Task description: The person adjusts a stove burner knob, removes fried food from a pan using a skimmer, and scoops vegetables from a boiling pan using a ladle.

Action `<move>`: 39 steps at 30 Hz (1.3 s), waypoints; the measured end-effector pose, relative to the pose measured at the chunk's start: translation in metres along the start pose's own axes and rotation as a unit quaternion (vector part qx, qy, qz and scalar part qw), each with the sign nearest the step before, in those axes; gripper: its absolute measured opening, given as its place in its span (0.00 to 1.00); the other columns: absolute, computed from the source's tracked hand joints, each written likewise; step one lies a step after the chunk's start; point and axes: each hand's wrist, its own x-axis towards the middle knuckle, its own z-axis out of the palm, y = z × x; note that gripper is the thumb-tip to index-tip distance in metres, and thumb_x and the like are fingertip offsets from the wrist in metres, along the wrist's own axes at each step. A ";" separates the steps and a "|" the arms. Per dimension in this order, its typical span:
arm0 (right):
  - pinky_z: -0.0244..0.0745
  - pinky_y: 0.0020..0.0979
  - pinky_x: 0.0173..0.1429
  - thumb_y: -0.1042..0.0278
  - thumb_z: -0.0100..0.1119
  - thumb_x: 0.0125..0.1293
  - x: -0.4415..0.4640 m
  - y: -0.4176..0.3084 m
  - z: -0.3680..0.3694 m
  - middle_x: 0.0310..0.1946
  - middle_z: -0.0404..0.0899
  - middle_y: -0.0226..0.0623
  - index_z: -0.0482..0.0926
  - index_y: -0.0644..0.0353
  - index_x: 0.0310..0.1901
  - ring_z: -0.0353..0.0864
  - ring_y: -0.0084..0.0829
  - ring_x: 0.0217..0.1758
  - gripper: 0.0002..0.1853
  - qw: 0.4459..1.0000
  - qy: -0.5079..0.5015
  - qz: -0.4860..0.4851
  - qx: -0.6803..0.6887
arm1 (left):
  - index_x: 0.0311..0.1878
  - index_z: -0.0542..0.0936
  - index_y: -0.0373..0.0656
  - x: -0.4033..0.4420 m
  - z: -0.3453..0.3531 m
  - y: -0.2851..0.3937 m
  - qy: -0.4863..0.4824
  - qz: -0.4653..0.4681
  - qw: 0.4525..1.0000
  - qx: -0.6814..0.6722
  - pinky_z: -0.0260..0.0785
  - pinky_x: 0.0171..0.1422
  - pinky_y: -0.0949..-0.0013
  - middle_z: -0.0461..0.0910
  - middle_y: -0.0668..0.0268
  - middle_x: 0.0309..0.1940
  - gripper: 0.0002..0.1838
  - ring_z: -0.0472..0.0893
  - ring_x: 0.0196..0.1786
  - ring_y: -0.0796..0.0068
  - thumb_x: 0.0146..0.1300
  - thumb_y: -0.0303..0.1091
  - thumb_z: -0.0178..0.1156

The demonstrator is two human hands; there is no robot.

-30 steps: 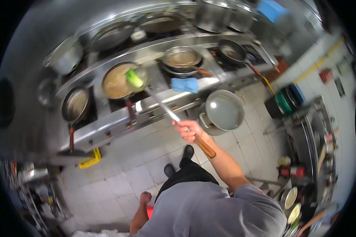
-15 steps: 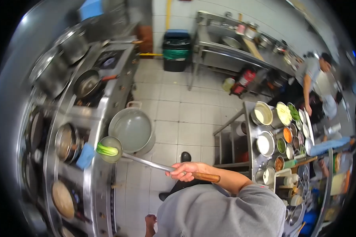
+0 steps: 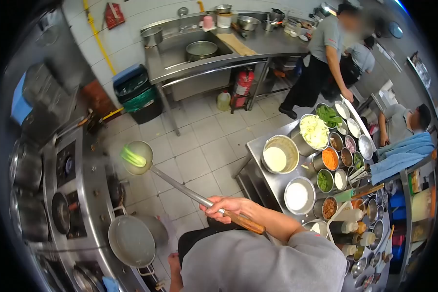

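My right hand (image 3: 219, 208) is closed round the metal shaft of a long ladle (image 3: 180, 187), just ahead of its wooden handle. In the ladle's round bowl lies a piece of green leafy vegetable (image 3: 133, 155), held out over the tiled floor. My left hand (image 3: 173, 261) hangs low beside my body, partly cut off by my shirt, and its fingers are not clear. Below the ladle's bowl, to the left, stands a large pot (image 3: 131, 241) beside the stove.
The stove (image 3: 90, 209) runs along the left. At the right a steel table (image 3: 272, 183) bears pots and bowls of ingredients. A sink counter (image 3: 180, 73), a bin (image 3: 138, 97) and a fire extinguisher (image 3: 243, 82) are at the back. A person (image 3: 321, 53) stands beyond the table; others are behind.
The view has swung right, from the stove toward the sink and ingredient table. The ladle with the green vegetable has moved away from the pan and past the large pot, over the floor.
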 end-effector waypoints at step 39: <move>0.56 0.20 0.08 0.72 0.52 0.55 0.050 -0.262 -0.123 0.13 0.62 0.29 0.64 0.60 0.37 0.60 0.19 0.06 0.09 0.995 -0.015 0.089 -0.052 | 0.33 0.78 0.38 0.277 0.124 0.189 -0.203 0.058 0.971 0.112 0.69 0.39 0.62 0.78 0.51 0.30 0.17 0.78 0.35 0.57 0.50 0.43 0.54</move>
